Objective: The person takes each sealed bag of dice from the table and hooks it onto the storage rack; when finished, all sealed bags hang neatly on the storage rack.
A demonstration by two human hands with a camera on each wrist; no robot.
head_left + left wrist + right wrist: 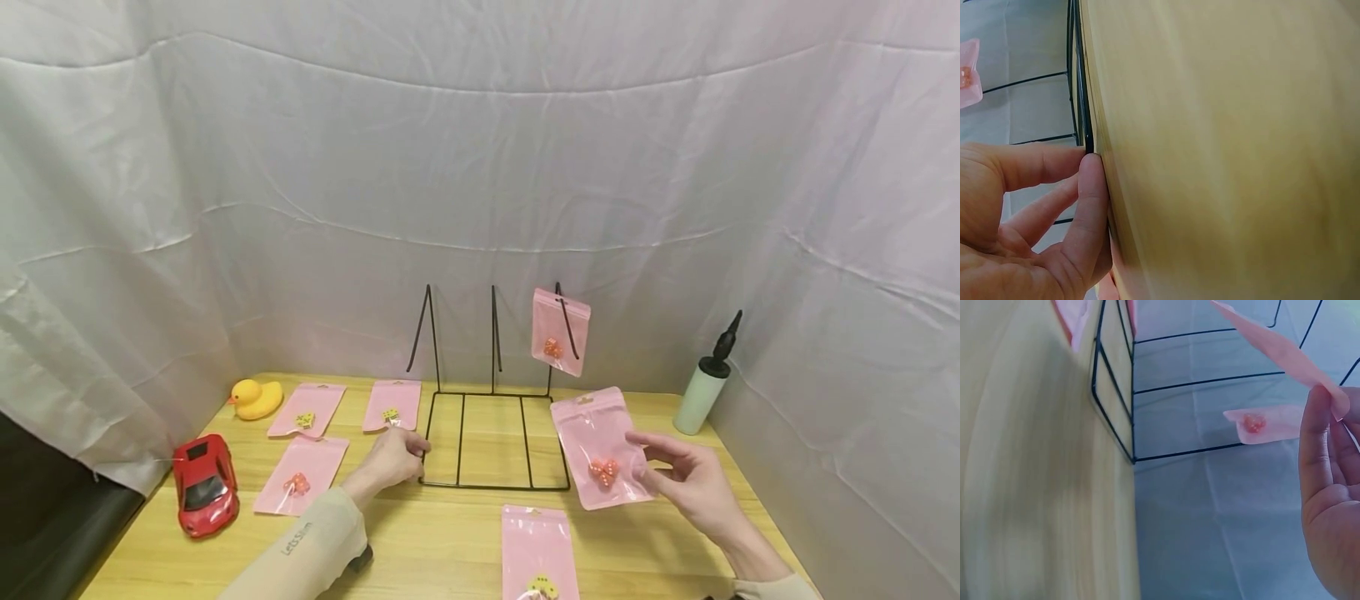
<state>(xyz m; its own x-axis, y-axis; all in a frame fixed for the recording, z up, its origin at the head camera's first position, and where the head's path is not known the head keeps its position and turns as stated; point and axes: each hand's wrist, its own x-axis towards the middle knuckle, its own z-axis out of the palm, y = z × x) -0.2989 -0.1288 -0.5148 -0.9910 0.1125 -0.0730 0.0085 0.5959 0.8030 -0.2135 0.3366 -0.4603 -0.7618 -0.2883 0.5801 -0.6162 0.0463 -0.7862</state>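
My right hand (693,487) pinches the side edge of a pink zip bag (592,425) with orange dice inside, lifted at the right of a black wire rack (495,486). Seen edge-on in the right wrist view, the bag (1285,356) sits between thumb and fingers. My left hand (390,458) grips the left wire of the rack's base; the left wrist view shows thumb and finger meeting on that wire (1084,94). Another pink bag (551,317) with orange dice hangs on the rack's right hook. The left and middle hooks (495,325) carry nothing.
Left of the rack lie pink bags with yellow dice (285,421), (405,396) and one with orange dice (322,467). Another yellow-dice bag (536,533) lies at the front. A yellow rubber duck (257,400) and red toy car (205,485) stand left, a hand pump (702,396) right.
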